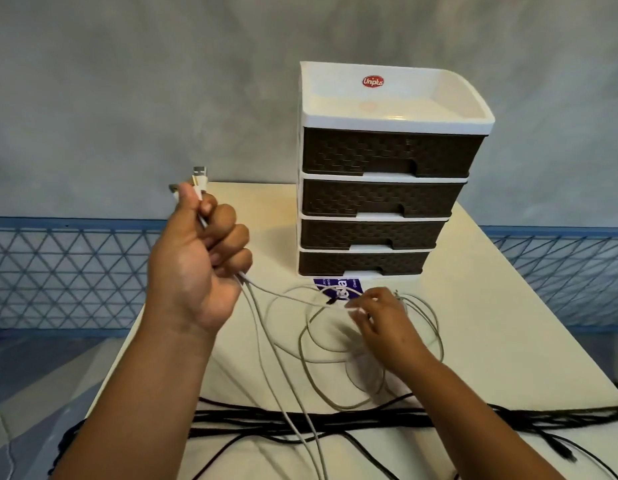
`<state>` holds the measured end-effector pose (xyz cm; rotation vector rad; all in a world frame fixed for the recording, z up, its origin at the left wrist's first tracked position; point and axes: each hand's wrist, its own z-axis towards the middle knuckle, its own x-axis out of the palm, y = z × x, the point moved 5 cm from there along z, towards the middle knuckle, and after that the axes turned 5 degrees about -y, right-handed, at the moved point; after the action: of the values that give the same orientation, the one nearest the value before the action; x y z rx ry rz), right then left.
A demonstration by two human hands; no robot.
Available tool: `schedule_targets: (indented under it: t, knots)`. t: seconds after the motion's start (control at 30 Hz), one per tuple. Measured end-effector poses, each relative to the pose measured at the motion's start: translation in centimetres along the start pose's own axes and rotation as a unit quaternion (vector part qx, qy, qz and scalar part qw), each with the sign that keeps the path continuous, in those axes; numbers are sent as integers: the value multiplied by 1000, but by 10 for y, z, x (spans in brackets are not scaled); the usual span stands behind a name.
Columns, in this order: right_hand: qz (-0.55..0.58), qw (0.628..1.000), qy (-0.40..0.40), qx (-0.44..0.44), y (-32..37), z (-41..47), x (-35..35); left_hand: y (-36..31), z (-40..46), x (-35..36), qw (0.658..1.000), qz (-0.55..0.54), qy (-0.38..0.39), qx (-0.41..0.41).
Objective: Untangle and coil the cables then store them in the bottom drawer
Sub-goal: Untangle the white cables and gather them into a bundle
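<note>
My left hand (pixel 200 258) is raised over the table's left side and grips the plug ends of white cables (pixel 200 181), whose strands trail down to the table. A loose tangle of white and grey cables (pixel 335 358) lies in loops in front of the drawer unit. My right hand (pixel 380 320) reaches into that tangle and pinches a white strand. Several black cables (pixel 300 420) run across the table's near edge. The drawer unit (pixel 387 188) is white with four dark woven-pattern drawers. Its bottom drawer (pixel 363 263) is closed.
The cream table (pixel 508 323) holds everything. A purple and white label (pixel 338 289) lies under the drawer unit's front. A blue lattice rail (pixel 58 271) runs behind the table on both sides, below a grey wall.
</note>
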<state>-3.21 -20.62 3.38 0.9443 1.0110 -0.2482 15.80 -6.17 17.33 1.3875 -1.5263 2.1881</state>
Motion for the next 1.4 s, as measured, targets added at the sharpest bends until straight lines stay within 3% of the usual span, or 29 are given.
schedule_targets:
  t: [0.13,0.27,0.5,0.63,0.77,0.83,1.0,1.1,1.2,1.27,1.3,1.4]
  knots:
    - [129,987,-84,42,20,18,-48,-4,0,-5,1000,17,-20,-8]
    - [257,953,-154,-51,69,22,-107,15,-1,-6,994,70,-60,-63]
    - [238,918,-171,-268,152,2,-163,57,-3,11,971,161,-47,-169]
    - [236,909,-146,-312,165,-8,-167,62,0,18,971,130,-57,-191]
    - [210,901,-178,-335,164,-13,-175,64,3,16,970,92,-69,-214]
    - [198,907,-146,-343,161,-14,-175,65,3,17,971,57,-65,-224]
    - [230,938,69,-249,136,-12,-147,60,3,21,971,-8,-50,-233]
    - [242,930,181,-209,113,-11,-126,59,0,20,972,-8,-52,-228]
    - [408,873,204,-175,99,-8,-114,57,-3,17,975,14,-49,-218]
    - [571,803,158,-69,81,2,-102,53,-5,17,976,28,-38,-212]
    - [587,799,129,-17,70,7,-92,50,-6,18,977,39,-26,-209]
    - [367,923,99,67,53,18,-48,42,-10,26,974,84,30,-207]
